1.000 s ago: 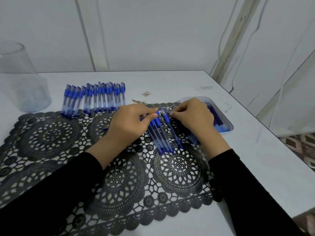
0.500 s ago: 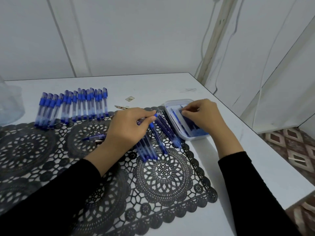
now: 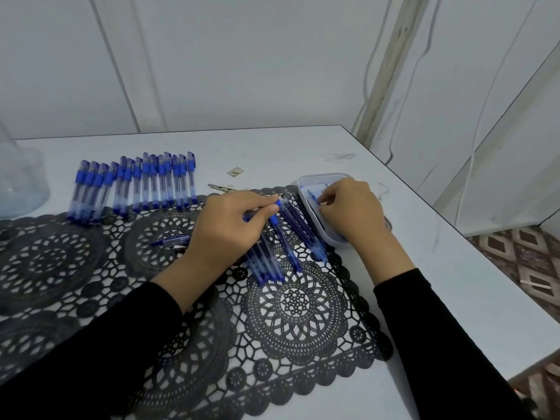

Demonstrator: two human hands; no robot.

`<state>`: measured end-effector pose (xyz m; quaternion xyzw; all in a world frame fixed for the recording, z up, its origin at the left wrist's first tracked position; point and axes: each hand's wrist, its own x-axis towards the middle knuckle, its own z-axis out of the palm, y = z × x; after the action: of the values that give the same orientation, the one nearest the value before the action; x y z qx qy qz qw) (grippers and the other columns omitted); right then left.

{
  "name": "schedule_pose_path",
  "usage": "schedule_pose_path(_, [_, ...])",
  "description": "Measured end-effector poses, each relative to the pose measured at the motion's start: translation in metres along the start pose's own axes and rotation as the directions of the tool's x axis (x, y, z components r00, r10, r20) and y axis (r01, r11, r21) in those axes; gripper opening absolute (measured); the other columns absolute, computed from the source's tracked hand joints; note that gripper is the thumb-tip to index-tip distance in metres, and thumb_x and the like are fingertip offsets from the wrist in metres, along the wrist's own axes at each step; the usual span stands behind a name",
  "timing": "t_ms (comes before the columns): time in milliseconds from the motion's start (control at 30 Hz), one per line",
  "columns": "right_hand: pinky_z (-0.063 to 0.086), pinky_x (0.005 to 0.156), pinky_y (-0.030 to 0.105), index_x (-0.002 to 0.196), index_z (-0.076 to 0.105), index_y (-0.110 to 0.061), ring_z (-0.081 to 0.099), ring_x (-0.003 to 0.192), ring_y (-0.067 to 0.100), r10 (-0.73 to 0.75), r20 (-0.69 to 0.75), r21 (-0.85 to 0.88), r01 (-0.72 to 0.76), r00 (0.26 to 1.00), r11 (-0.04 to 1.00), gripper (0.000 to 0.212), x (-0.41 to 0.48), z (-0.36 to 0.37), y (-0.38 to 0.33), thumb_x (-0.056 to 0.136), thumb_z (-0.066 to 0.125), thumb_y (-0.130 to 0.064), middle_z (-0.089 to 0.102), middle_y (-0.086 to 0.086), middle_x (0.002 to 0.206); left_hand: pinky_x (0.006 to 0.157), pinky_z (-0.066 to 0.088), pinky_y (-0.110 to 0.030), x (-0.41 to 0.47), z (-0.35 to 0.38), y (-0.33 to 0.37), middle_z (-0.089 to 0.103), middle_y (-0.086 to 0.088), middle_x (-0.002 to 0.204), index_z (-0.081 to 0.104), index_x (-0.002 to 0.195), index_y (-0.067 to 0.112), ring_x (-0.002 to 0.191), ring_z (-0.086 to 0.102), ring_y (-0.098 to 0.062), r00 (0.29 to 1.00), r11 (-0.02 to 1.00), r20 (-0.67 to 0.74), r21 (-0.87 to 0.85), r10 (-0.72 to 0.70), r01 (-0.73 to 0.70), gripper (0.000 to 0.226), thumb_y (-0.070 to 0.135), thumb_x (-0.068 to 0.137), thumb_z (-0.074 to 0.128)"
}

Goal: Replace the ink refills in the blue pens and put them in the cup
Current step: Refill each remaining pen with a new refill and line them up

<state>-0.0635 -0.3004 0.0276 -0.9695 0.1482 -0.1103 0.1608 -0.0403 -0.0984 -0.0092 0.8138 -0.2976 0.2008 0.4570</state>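
Observation:
My left hand (image 3: 233,225) pinches a blue pen barrel (image 3: 277,204) over the black lace mat (image 3: 291,307). Below it lies a group of several blue pens (image 3: 274,253) on the mat. My right hand (image 3: 351,213) reaches into a small white tray (image 3: 306,204) and pinches a thin blue refill (image 3: 313,197) there. A row of several capped blue pens (image 3: 136,184) lies at the back left. The clear cup (image 3: 18,183) stands at the far left edge, partly cut off. A loose pen part (image 3: 171,241) lies left of my left hand.
The white table (image 3: 424,283) ends close to the right of the tray, with patterned floor beyond. A small paper scrap (image 3: 235,171) and a thin metal piece (image 3: 221,187) lie behind the mat. Wall panels and cables stand at the back.
My right hand left the pen at the left hand and moved right into the tray, where it now pinches a refill. The view swung to the right. My left hand still holds the barrel.

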Motion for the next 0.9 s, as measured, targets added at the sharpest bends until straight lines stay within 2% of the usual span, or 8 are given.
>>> schedule_pose_path(133, [0.054, 0.078, 0.026, 0.104, 0.074, -0.021, 0.066, 0.089, 0.016, 0.125, -0.060, 0.379, -0.093, 0.990, 0.921, 0.023, 0.003, -0.008, 0.006, 0.084, 0.064, -0.014, 0.071, -0.002, 0.094, 0.080, 0.059, -0.030, -0.002, -0.009, 0.002, 0.074, 0.008, 0.098, 0.076, 0.107, 0.010, 0.090, 0.070, -0.003, 0.998, 0.997, -0.061, -0.077, 0.011, -0.015, 0.020, 0.014, 0.088, 0.075])
schedule_pose_path(167, [0.054, 0.074, 0.021, 0.108, 0.073, -0.020, 0.065, 0.083, 0.012, 0.148, -0.053, 0.543, -0.096, 0.988, 0.834, 0.024, 0.003, -0.012, 0.005, 0.086, 0.066, -0.014, 0.071, -0.004, 0.091, 0.081, 0.058, -0.027, -0.003, -0.012, 0.002, 0.074, 0.007, 0.098, 0.076, 0.107, 0.009, 0.090, 0.070, -0.002, 0.997, 0.994, -0.075, -0.104, 0.012, -0.020, 0.020, 0.013, 0.087, 0.075])
schedule_pose_path(267, [0.043, 0.053, 0.015, 0.109, 0.073, -0.014, 0.051, 0.059, 0.003, 0.124, 0.063, 0.902, -0.109, 0.990, 0.417, 0.021, -0.003, -0.023, -0.006, 0.090, 0.066, -0.008, 0.069, -0.008, 0.083, 0.080, 0.058, -0.025, -0.006, -0.020, 0.006, 0.075, 0.003, 0.097, 0.076, 0.106, 0.006, 0.090, 0.072, -0.005, 0.996, 0.984, -0.089, -0.177, 0.008, -0.024, 0.020, 0.012, 0.086, 0.075])
schedule_pose_path(333, [0.033, 0.050, 0.017, 0.107, 0.071, -0.010, 0.041, 0.057, 0.004, 0.052, 0.123, 0.973, -0.131, 0.991, 0.190, 0.018, -0.009, -0.024, -0.016, 0.091, 0.063, -0.005, 0.070, -0.008, 0.092, 0.080, 0.058, -0.025, -0.009, -0.026, 0.007, 0.076, 0.002, 0.096, 0.075, 0.106, 0.006, 0.090, 0.072, -0.006, 0.995, 0.980, -0.095, -0.195, 0.014, -0.032, 0.021, 0.012, 0.086, 0.075])
schedule_pose_path(400, [0.033, 0.051, 0.018, 0.106, 0.068, -0.010, 0.042, 0.058, 0.006, 0.003, 0.172, 0.985, -0.172, 0.985, 0.001, 0.016, -0.014, -0.022, -0.026, 0.091, 0.062, -0.006, 0.068, -0.006, 0.095, 0.079, 0.057, -0.022, -0.012, -0.034, 0.008, 0.075, 0.004, 0.097, 0.075, 0.107, 0.008, 0.090, 0.072, -0.004, 0.993, 0.982, -0.111, -0.182, 0.034, -0.054, 0.022, 0.014, 0.086, 0.074])
schedule_pose_path(500, [0.032, 0.051, 0.018, 0.099, 0.065, -0.013, 0.043, 0.057, 0.006, -0.045, 0.206, 0.960, -0.211, 0.978, -0.184, 0.009, -0.021, -0.017, -0.040, 0.092, 0.061, -0.008, 0.066, -0.004, 0.088, 0.081, 0.054, -0.014, -0.019, -0.047, 0.006, 0.073, 0.011, 0.098, 0.072, 0.109, 0.013, 0.090, 0.070, 0.001, 0.991, 0.991, -0.125, -0.113, 0.051, -0.065, 0.025, 0.020, 0.085, 0.073])
schedule_pose_path(600, [0.030, 0.050, 0.019, 0.096, 0.064, -0.014, 0.043, 0.056, 0.006, -0.061, 0.239, 0.942, -0.247, 0.969, -0.229, 0.008, -0.026, -0.008, -0.050, 0.093, 0.059, -0.009, 0.066, -0.004, 0.083, 0.080, 0.052, -0.011, -0.025, -0.060, 0.001, 0.072, 0.013, 0.097, 0.073, 0.109, 0.014, 0.089, 0.069, 0.005, 0.992, 0.995, -0.123, -0.093, 0.011, -0.023, 0.026, 0.024, 0.084, 0.072])
schedule_pose_path(900, [0.031, 0.050, 0.019, 0.098, 0.066, -0.015, 0.044, 0.059, 0.006, -0.123, 0.300, 0.928, -0.320, 0.946, -0.190, 0.010, -0.035, 0.002, -0.061, 0.089, 0.062, -0.012, 0.066, -0.006, 0.081, 0.074, 0.052, -0.011, -0.034, -0.075, -0.003, 0.074, 0.011, 0.093, 0.074, 0.107, 0.014, 0.081, 0.070, 0.002, 0.987, 0.991, -0.153, -0.128, -0.048, 0.028, 0.024, 0.024, 0.085, 0.071])
